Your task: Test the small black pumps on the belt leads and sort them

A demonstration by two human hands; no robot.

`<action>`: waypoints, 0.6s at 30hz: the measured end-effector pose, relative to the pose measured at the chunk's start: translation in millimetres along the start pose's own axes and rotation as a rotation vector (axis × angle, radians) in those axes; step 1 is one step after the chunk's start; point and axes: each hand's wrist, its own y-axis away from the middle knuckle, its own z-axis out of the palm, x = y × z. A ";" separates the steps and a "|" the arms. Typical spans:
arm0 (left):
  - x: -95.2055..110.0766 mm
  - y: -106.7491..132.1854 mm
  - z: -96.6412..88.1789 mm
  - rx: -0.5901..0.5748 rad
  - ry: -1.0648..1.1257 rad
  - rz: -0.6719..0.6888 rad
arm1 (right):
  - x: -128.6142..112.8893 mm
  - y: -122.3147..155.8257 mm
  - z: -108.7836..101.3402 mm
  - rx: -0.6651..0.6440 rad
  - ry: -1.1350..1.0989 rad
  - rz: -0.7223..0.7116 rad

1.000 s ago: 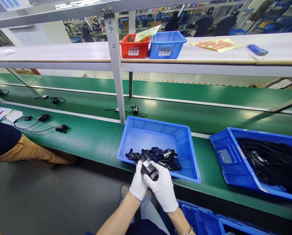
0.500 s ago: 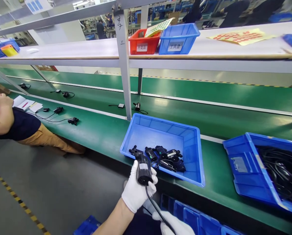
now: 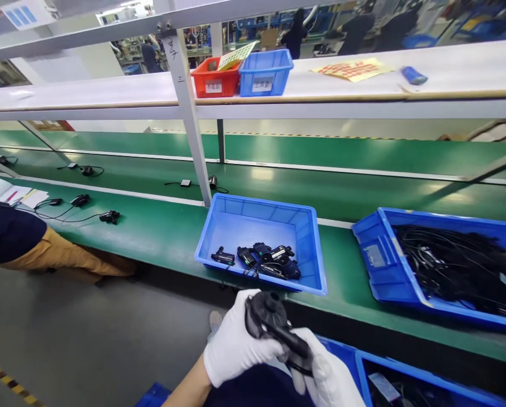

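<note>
In a white glove, my left hand (image 3: 238, 342) is closed around a black camera-like device (image 3: 267, 314) with a round, ridged part facing up. My right hand (image 3: 327, 367), also gloved, grips the dark elongated lower end of it; whether this is body or folded cable is blurred. Both hands are in front of the bench edge, below a blue bin (image 3: 259, 223). Inside that bin lie several similar black devices (image 3: 274, 263), with another one (image 3: 223, 256) apart at the left.
At right, a blue bin (image 3: 374, 254) holds black cables (image 3: 456, 265). More blue bins (image 3: 358, 362) are below the bench. A shelf post (image 3: 189, 118) rises behind. Red (image 3: 214, 79) and blue (image 3: 265, 73) boxes stand on the shelf. A person (image 3: 28, 237) is at left.
The device has been turned and brought lower, toward me, with its round part now up. My right hand has moved up from the cable to the device's lower end. The view has shifted right.
</note>
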 end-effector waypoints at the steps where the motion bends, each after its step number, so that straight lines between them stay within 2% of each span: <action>1: -2.5 2.1 2.9 0.040 -0.095 0.052 | -0.5 -1.2 -1.2 -0.006 0.029 -0.038; 3: -8.8 5.2 5.8 0.077 -0.228 0.172 | -2.1 -2.7 -4.6 0.003 0.080 -0.104; 7: -19.5 8.8 2.0 0.090 -0.301 0.329 | -10.6 -1.1 -8.1 0.043 0.087 -0.192; 12: -26.8 9.7 -0.9 0.092 -0.272 0.333 | -17.0 2.1 -7.1 0.048 0.042 -0.204; 18: -23.2 6.0 5.2 0.109 -0.243 0.279 | -8.9 1.7 -8.6 0.052 0.048 -0.177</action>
